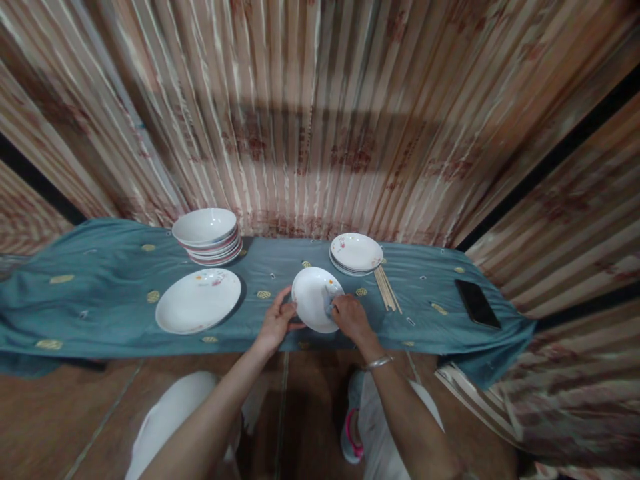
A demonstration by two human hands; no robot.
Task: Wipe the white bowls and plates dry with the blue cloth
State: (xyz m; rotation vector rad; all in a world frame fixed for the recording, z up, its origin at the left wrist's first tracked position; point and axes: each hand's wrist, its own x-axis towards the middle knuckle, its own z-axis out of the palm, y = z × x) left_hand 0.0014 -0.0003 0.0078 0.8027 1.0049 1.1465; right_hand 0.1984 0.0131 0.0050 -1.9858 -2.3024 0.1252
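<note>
A small white plate [313, 303] with an orange and floral mark is held tilted above the front part of the table. My left hand [276, 320] grips its left rim, thumb on the near side and fingers around the edge. My right hand [351, 317] is closed on a small grey-blue cloth [329, 301], pressed against the plate's right inner side. Part of the cloth is hidden under the fingers. A silver bangle [379, 363] circles my right wrist.
On the blue-green tablecloth [280, 257] stand a bowl stack [207, 230] at the back left, a large oval plate [197, 303] in front of it, a plate stack [356, 252], several chopsticks [387, 290] and a black phone [477, 303]. A pleated curtain [320, 133] hangs behind.
</note>
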